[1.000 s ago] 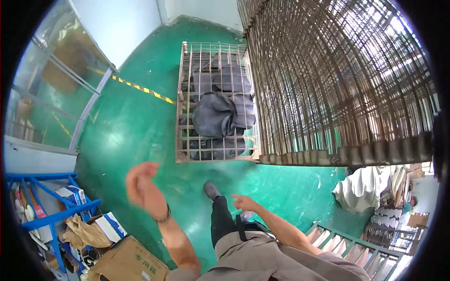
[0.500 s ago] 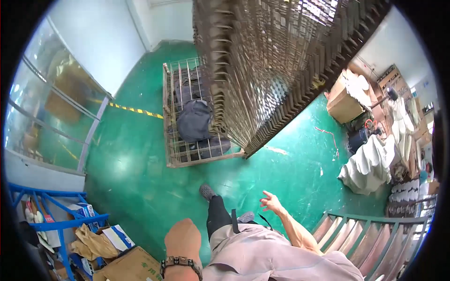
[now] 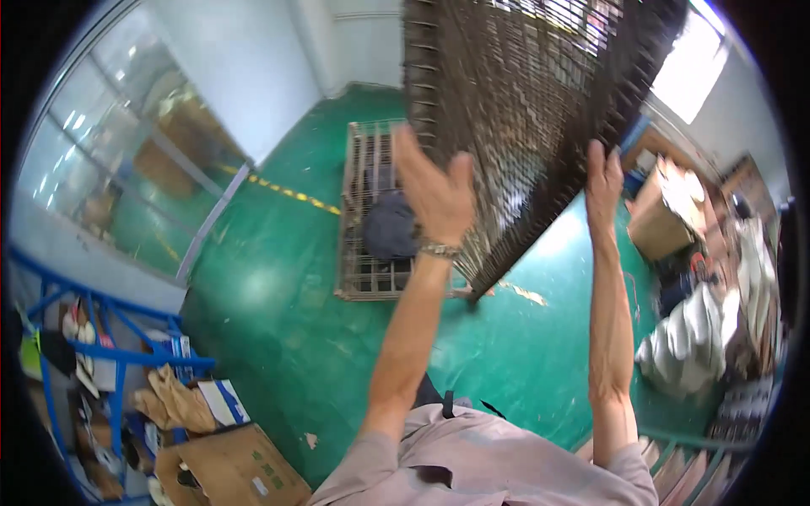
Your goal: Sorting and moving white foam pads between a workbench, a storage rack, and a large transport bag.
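A tall brown openwork stack [image 3: 515, 110], its edges ridged with repeated loops, rises in front of me and narrows downward to a corner near the floor. My left hand [image 3: 439, 198] is raised at its left edge with thumb and fingers apart, blurred by motion; whether it touches is unclear. Along the right edge lies my right hand [image 3: 603, 185], fingers stretched upward against it and not visibly wrapped round. Behind the left hand, a low wire crate [image 3: 359, 253] stands on the floor with a dark cloth bundle [image 3: 390, 226] in it.
Blue metal shelving [image 3: 118, 350] with mixed goods and an open cardboard box [image 3: 236, 472] stand at the left. On the right are a torn carton [image 3: 666, 211] and a pale draped sheet [image 3: 688, 337]. Yellow-black tape [image 3: 295, 196] crosses the green floor.
Both my hands have risen from low beside my body to the two sides of the openwork stack. The view has shifted, so the stack and crate appear farther right.
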A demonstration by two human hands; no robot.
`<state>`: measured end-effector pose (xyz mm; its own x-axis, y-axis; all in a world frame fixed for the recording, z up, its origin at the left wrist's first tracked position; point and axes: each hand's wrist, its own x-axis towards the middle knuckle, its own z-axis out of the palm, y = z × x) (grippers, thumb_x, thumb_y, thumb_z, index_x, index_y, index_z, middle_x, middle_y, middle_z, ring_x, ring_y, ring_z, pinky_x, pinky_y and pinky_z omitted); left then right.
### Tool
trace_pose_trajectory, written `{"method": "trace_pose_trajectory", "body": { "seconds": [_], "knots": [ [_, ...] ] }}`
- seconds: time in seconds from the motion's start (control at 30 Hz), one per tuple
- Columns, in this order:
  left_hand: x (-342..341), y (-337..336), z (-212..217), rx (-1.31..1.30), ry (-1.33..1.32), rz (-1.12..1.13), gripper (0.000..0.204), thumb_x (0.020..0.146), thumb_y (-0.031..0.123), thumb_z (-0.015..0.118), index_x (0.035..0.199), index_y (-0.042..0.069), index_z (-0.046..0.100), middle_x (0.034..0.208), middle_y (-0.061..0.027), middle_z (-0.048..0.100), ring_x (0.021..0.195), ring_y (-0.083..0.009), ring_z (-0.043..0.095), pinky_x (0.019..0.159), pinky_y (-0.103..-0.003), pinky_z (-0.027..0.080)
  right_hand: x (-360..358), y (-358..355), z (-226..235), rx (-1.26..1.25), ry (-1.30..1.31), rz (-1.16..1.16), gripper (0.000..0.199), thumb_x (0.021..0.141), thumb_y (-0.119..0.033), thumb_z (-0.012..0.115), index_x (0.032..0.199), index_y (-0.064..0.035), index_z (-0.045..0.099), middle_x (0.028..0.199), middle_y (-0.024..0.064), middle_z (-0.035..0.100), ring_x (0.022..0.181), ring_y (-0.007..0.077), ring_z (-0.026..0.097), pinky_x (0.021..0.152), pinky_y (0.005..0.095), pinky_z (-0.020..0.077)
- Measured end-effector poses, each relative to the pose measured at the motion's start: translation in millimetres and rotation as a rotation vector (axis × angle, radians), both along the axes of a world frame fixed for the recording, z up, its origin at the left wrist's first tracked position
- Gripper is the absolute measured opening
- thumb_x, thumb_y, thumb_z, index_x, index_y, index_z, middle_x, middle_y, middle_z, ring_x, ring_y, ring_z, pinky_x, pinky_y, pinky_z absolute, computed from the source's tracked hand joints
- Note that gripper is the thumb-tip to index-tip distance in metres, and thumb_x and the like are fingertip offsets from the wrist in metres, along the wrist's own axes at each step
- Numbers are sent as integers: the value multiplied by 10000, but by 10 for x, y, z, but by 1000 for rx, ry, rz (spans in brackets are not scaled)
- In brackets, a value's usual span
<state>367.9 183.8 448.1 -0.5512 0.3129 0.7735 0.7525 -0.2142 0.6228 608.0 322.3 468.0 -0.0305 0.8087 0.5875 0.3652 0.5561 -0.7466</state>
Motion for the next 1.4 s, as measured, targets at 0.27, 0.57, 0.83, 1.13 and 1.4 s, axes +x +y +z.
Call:
{"method": "trace_pose_trajectory", "body": {
  "seconds": [0.27, 0.57, 0.83, 1.13, 1.4],
  "knots": [
    [-261, 676, -266, 210, 222, 433, 856, 986, 554, 484, 1443, -147, 301, 1224, -250, 617, 958, -428, 606, 800, -521, 486, -628, -41, 14, 300, 234, -181, 637, 1018, -452, 550, 1318, 110, 538, 1225, 194, 647, 1104, 258, 606, 962, 363, 457],
    [-536, 1243, -373, 157, 348, 480, 949, 937, 587, 547, 1447, -162, 264, 1327, -340, 496, 1010, -504, 554, 847, -554, 460, -784, 520, 23, 279, 285, -182, 460, 983, -347, 653, 1190, 64, 630, 1098, 121, 694, 964, 177, 609, 874, 325, 481],
    [-1075, 1842, -395, 120, 406, 544, 921, 969, 535, 541, 1455, -168, 198, 1298, -392, 479, 1058, -573, 516, 868, -602, 448, -1251, 1023, 123, 235, 323, -51, 464, 928, -418, 706, 1094, 6, 617, 871, 149, 701, 781, 206, 645, 739, 359, 515],
    [-1961, 2776, -461, 156, 335, 672, 958, 928, 657, 524, 1437, -130, 326, 1318, -361, 509, 1143, -545, 527, 934, -589, 442, -1795, 1772, 105, 140, 311, 174, 302, 936, -214, 664, 1095, -2, 518, 899, 254, 665, 846, 474, 645, 715, 504, 499],
    [-2763, 3156, -555, 12, 85, 526, 924, 946, 565, 571, 1472, -118, 237, 1318, -383, 487, 1153, -530, 536, 969, -569, 458, -2299, 2084, -6, 238, 276, 291, 636, 817, -93, 714, 1360, 63, 420, 1305, 267, 533, 1238, 405, 516, 1043, 480, 419]
  ]
}}
